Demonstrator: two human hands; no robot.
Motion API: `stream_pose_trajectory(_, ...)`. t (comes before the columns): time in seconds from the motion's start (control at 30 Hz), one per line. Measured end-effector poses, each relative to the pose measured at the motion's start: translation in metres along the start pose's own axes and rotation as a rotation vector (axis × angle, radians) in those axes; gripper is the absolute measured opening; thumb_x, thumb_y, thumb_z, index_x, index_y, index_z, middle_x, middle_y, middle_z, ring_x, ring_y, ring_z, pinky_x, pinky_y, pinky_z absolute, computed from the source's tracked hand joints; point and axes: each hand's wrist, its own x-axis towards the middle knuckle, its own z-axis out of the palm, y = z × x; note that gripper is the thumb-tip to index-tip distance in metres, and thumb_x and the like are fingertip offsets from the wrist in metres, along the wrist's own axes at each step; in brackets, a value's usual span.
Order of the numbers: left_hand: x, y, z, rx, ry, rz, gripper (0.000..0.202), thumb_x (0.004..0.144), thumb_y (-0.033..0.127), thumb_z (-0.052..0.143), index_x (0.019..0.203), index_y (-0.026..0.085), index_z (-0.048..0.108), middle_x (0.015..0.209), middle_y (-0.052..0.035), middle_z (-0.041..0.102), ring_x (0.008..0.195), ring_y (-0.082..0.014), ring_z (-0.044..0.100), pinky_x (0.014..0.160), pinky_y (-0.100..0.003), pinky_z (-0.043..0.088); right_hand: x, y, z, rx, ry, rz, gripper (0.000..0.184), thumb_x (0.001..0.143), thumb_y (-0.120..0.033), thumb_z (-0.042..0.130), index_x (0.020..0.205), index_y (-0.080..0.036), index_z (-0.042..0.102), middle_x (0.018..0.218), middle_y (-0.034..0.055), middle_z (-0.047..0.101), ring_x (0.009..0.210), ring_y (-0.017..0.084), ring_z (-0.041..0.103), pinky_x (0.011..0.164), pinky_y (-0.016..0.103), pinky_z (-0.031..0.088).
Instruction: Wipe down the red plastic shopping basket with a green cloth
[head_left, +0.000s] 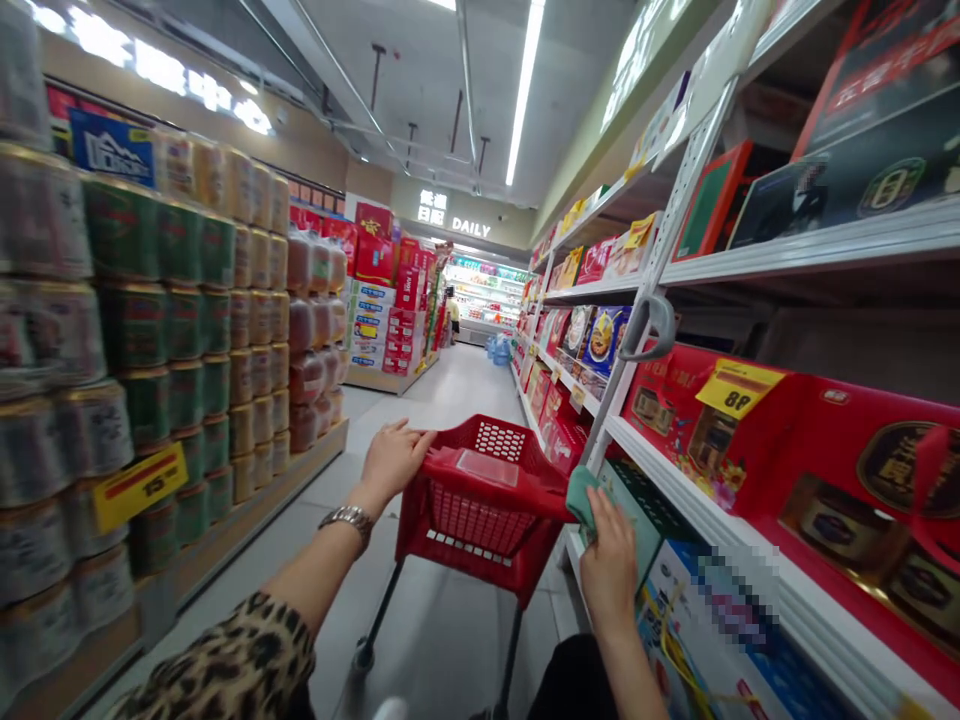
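Note:
A red shopping cart [480, 505] stands in the aisle right in front of me, its basket empty. My left hand [394, 458], with a metal watch on the wrist, is closed over the left end of the cart's handle. My right hand [609, 565] rests at the handle's right end and grips a small teal cloth [581, 497] against it. The right end of the cart sits close against the lower shelf on the right.
Stacked tins [180, 330] with a yellow price tag [139, 486] line the left side. Shelving [720, 530] with red and blue gift boxes runs along the right. The grey aisle floor [457, 385] leads ahead to red box displays and a lit section under a "DAILY" sign.

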Motion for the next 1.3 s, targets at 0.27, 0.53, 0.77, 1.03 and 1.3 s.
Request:
stream_pose_trajectory(0.27, -0.031, 0.027, 0.021, 0.052, 0.235, 0.005, 0.058, 0.103, 0.041, 0.031, 0.066, 0.019, 0.070, 0.077, -0.0129, 0.071, 0.084, -0.0266, 0.063, 0.089, -0.043, 0.044, 0.001, 0.009, 0.008, -0.058, 0.056, -0.083, 0.075, 0.073, -0.002, 0.037, 0.138, -0.021, 0.068, 0.140, 0.0076, 0.067, 0.132, 0.029, 0.054, 0.117, 0.052, 0.039)
stream_pose_trajectory(0.53, -0.044, 0.032, 0.018, 0.047, 0.285, 0.120, 0.050, 0.102, 0.034, 0.035, 0.062, 0.021, 0.062, 0.071, -0.0082, 0.065, 0.077, -0.0223, 0.059, 0.088, -0.040, 0.043, -0.011, -0.048, 0.018, -0.121, 0.046, -0.148, 0.077, 0.077, 0.000, 0.039, 0.145, -0.028, 0.063, 0.141, 0.0047, 0.068, 0.136, 0.033, 0.049, 0.112, 0.055, 0.040)
stream_pose_trajectory(0.77, -0.051, 0.026, 0.005, 0.079, 0.317, 0.103, 0.050, 0.102, 0.031, 0.030, 0.065, 0.021, 0.062, 0.071, -0.0104, 0.064, 0.078, -0.0248, 0.056, 0.087, -0.042, 0.041, -0.012, -0.126, 0.030, 0.038, -0.022, -0.270, 0.076, 0.084, 0.004, 0.039, 0.150, -0.029, 0.059, 0.145, 0.0068, 0.066, 0.146, 0.033, 0.044, 0.115, 0.058, 0.035)
stream_pose_trajectory(1.03, -0.055, 0.015, -0.004, 0.082, 0.234, 0.028, 0.050, 0.100, 0.033, 0.026, 0.065, 0.022, 0.058, 0.073, -0.0115, 0.062, 0.081, -0.0256, 0.054, 0.092, -0.045, 0.040, -0.015, -0.191, 0.031, 0.178, -0.320, -0.339, 0.067, 0.090, 0.000, 0.050, 0.149, -0.030, 0.057, 0.156, 0.0046, 0.056, 0.154, 0.033, 0.032, 0.126, 0.064, 0.015)
stream_pose_trajectory(1.3, -0.061, 0.012, -0.014, 0.087, 0.242, 0.014, 0.047, 0.100, 0.034, 0.027, 0.064, 0.022, 0.055, 0.072, -0.0099, 0.060, 0.081, -0.0245, 0.053, 0.092, -0.043, 0.040, -0.012, -0.152, 0.013, 0.137, -0.232, -0.238, 0.060, 0.095, -0.010, 0.052, 0.151, -0.030, 0.056, 0.156, 0.0077, 0.056, 0.156, 0.033, 0.029, 0.125, 0.065, 0.015)
